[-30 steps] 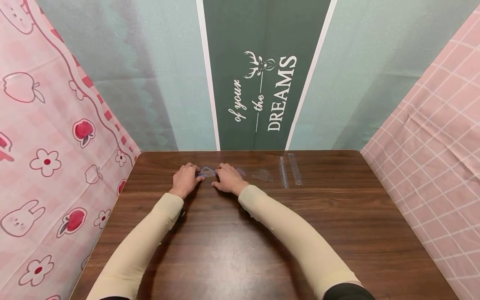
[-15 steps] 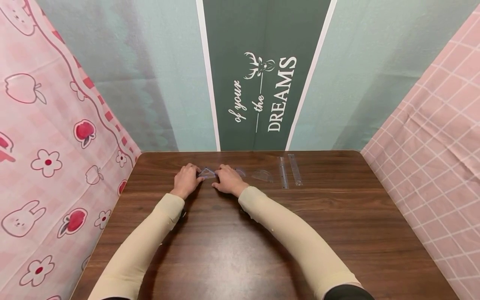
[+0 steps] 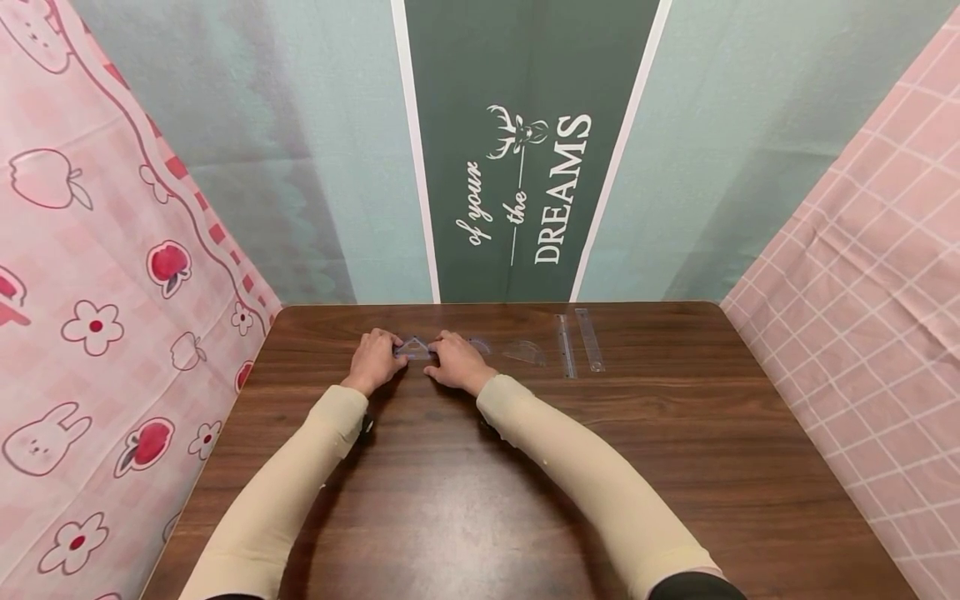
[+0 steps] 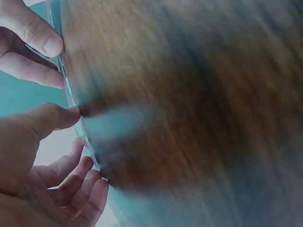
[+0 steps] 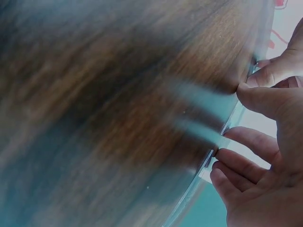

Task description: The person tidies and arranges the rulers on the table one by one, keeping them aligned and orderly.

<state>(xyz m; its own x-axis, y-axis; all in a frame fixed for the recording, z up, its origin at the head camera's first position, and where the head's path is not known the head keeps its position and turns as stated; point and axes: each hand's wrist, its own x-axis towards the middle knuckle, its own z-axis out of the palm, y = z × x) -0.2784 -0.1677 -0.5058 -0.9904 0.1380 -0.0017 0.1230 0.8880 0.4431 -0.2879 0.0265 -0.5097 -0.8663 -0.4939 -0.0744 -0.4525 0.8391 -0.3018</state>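
Note:
A clear set square (image 3: 414, 348) with a blue tint lies near the back of the table, its point facing away. My left hand (image 3: 372, 360) pinches its left corner between thumb and fingers. At the right corner, my right hand (image 3: 459, 360) does the same. In the left wrist view, the fingertips of my left hand (image 4: 42, 156) meet the tabletop. My right hand (image 5: 270, 156) touches down likewise in the right wrist view. Both wrist views are blurred and show the set square only edge-on, if at all. A small clear protractor (image 3: 480, 344) sits right beside my right hand, partly covered.
Farther right lie a larger clear protractor (image 3: 528, 353) and two clear rulers, one (image 3: 566, 346) beside the other (image 3: 591, 340). The brown wooden table (image 3: 465, 483) ends at a green curtain (image 3: 517, 275) behind. Pink cloths hang at both sides.
The set square has turned slightly and settled, its near edge now level instead of slanting. Both hands have stayed almost in place. The protractors and rulers have not moved.

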